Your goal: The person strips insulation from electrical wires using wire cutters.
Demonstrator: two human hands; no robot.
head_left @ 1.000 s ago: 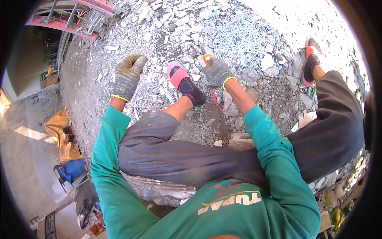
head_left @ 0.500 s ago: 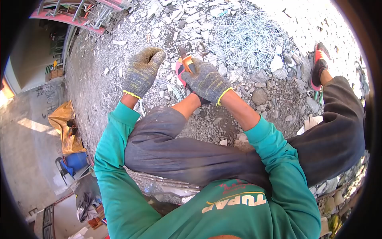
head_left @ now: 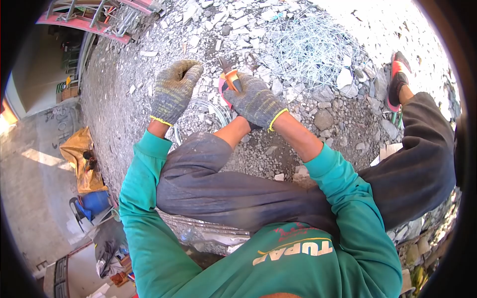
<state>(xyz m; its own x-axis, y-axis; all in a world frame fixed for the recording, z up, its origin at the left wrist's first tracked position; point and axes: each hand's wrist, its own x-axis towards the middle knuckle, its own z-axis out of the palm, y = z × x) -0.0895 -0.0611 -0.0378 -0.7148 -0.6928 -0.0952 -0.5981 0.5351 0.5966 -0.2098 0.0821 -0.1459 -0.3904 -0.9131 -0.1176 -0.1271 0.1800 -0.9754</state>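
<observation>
My left hand [head_left: 175,93], in a grey and yellow knit glove, is raised over the gravel with its fingers curled together; whatever it pinches is too small to make out. To its right, my right hand [head_left: 253,99], gloved alike, is closed round orange-handled pliers [head_left: 230,78], whose dark jaws point up and left. A coil of thin wire [head_left: 218,112] lies on the ground between and below my hands, partly behind my leg. Beyond my right hand is a loose tangle of pale wire [head_left: 315,52] on the rubble.
My bent legs and a red and black shoe [head_left: 398,79] flank the stony ground. At the upper left is a red metal ladder-like frame [head_left: 84,21]. A tan sheet [head_left: 79,159] and a blue container [head_left: 95,201] stand at the left.
My left hand has shifted slightly left. My right hand, with the pliers, has also moved a little left.
</observation>
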